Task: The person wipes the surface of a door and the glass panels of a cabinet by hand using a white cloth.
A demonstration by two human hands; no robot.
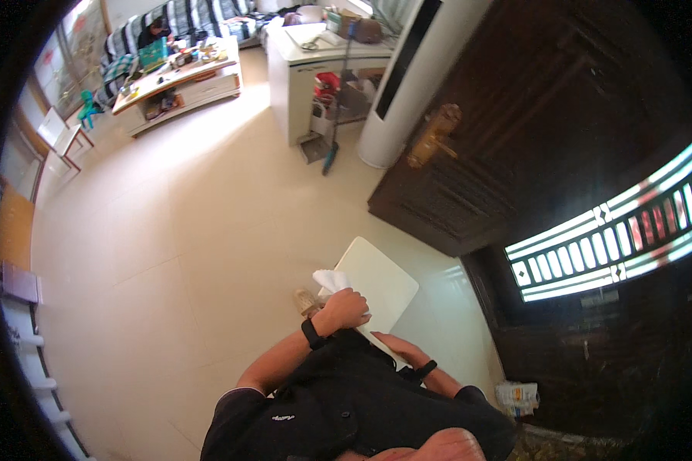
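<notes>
A pale, square-topped stool or small table with rounded corners stands right in front of me. Over its left edge, my left hand has its fingers curled around a white cloth or wad of tissue, which sticks out beyond the knuckles. My right hand lies along the near right edge of the seat, fingers extended; whether it grips the edge cannot be told. Black bands are on both wrists. A beige shoe shows just left of the cloth.
A dark door with a brass handle stands at the right, beside a white column unit. Ahead are a white cabinet, a broom and a dustpan. Farther off, a person sits behind a cluttered coffee table. A white chair is at left.
</notes>
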